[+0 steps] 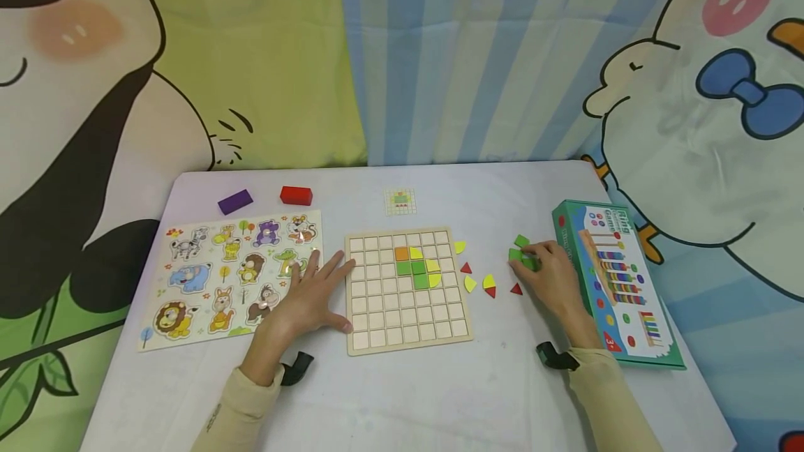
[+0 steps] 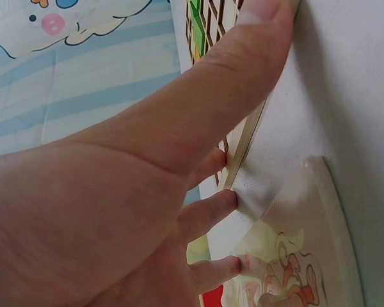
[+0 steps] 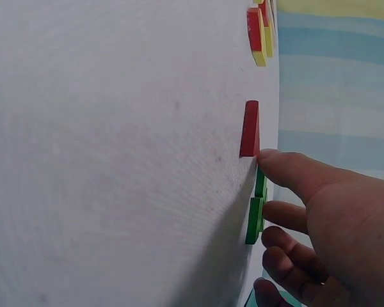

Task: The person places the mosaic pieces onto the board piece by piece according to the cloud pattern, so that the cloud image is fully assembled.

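My left hand is spread out beside a wooden grid board. Its thumb and fingertips touch the board's left edge. On the board sit an orange square, several green squares and yellow quarter-round pieces. To the right, my right hand reaches over a small group of loose green squares. In the right wrist view its thumb and index finger are apart, at the green pieces, near a red triangle. The other fingers bend loosely.
Loose yellow pieces and red triangles lie right of the board. A small pattern card lies behind it. An animal puzzle is at left, with purple and red blocks behind. A green box stands at right.
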Demonstrator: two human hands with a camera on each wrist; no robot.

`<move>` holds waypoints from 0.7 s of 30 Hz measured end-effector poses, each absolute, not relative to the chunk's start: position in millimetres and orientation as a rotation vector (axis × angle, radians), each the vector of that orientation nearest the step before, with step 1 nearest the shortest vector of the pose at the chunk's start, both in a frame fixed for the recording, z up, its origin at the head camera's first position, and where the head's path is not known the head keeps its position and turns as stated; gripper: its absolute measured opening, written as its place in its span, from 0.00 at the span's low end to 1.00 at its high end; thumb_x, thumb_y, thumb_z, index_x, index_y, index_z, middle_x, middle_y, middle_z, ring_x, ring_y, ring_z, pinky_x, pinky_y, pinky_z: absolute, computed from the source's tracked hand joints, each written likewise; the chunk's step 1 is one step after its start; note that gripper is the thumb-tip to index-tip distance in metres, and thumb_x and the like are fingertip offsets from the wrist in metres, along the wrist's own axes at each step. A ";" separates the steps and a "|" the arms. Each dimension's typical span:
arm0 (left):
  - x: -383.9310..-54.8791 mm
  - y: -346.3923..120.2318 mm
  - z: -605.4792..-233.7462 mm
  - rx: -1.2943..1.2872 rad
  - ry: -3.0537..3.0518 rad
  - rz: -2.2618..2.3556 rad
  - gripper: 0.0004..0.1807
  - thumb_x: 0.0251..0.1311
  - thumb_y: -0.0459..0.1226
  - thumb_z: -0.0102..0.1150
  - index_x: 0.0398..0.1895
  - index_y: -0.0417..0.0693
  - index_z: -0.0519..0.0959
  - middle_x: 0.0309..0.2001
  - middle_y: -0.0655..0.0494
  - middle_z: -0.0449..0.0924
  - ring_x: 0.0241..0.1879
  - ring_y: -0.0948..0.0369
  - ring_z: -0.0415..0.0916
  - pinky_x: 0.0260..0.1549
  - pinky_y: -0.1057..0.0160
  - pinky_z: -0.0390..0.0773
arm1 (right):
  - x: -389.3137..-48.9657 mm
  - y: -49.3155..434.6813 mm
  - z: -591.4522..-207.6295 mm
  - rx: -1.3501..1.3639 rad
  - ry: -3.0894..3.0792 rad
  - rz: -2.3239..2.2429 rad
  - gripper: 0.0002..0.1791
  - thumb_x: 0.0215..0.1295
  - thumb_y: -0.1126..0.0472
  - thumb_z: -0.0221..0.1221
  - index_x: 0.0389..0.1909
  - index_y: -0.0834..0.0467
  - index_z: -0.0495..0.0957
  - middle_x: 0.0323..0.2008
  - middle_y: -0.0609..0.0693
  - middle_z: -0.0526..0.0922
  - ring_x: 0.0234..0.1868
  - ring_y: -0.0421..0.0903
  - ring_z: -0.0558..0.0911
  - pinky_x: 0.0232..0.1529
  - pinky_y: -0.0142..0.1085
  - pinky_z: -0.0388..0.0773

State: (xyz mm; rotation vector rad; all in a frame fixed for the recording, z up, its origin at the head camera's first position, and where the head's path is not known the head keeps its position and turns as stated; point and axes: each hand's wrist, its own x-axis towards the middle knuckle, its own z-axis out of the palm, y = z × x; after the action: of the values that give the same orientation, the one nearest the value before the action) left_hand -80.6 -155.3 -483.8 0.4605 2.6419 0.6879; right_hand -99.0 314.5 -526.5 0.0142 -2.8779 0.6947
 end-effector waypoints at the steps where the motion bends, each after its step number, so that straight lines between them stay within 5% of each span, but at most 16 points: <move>1: -80.7 -155.3 -484.0 0.460 2.642 0.688 0.65 0.34 0.49 0.84 0.80 0.50 0.58 0.82 0.43 0.47 0.79 0.32 0.31 0.69 0.23 0.29 | -98.8 314.8 -526.3 0.010 -2.881 0.699 0.21 0.62 0.52 0.70 0.49 0.63 0.84 0.48 0.61 0.77 0.46 0.56 0.75 0.46 0.52 0.76; 21: -80.7 -156.7 -485.6 0.473 2.642 0.688 0.65 0.34 0.49 0.84 0.80 0.51 0.57 0.82 0.44 0.46 0.79 0.32 0.30 0.69 0.22 0.30 | -101.7 315.4 -526.7 0.261 -2.850 0.594 0.18 0.60 0.55 0.71 0.46 0.63 0.86 0.45 0.59 0.78 0.45 0.55 0.76 0.44 0.52 0.79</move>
State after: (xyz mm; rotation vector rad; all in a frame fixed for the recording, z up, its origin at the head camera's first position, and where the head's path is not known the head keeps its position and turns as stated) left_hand -80.7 -156.7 -485.6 0.4728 2.6418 0.6881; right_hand -101.7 315.4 -526.7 0.2608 -2.8503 0.5937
